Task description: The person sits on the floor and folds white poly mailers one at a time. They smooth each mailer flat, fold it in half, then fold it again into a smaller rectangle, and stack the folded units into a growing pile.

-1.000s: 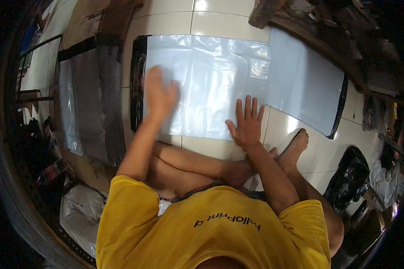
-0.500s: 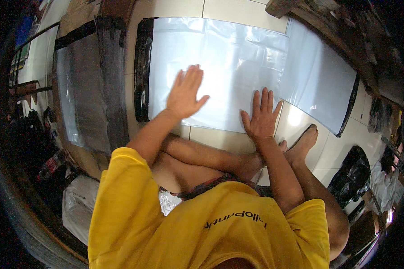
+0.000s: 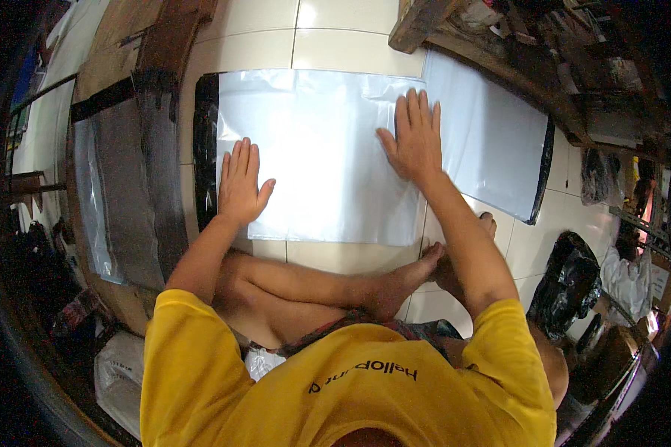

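Note:
In front of my crossed legs, a large white plastic sheet (image 3: 328, 164) with a black strip (image 3: 207, 149) along its left side lies on the tiled floor. My left hand (image 3: 240, 186) rests flat near the sheet's left side, thumb apart from the straight fingers. Over the sheet's upper right edge, my right hand (image 3: 414, 138) is spread with the palm down. Neither hand holds anything. A second white sheet (image 3: 492, 127), edged in black, lies to the right and partly touches or overlaps the first; which one is on top is hard to tell.
Grey and black plastic sheets (image 3: 123, 179) lie on brown board at the left. A wooden beam (image 3: 492, 71) runs along the far right. Black plastic (image 3: 566, 279) and a whitish clear bag (image 3: 626, 272) lie at the right, and another clear bag (image 3: 119, 376) at the lower left.
My left hand has moved left and nearer to me, toward the black strip. My right hand has gone farther away, up to the sheet's far right. The whole view has shifted.

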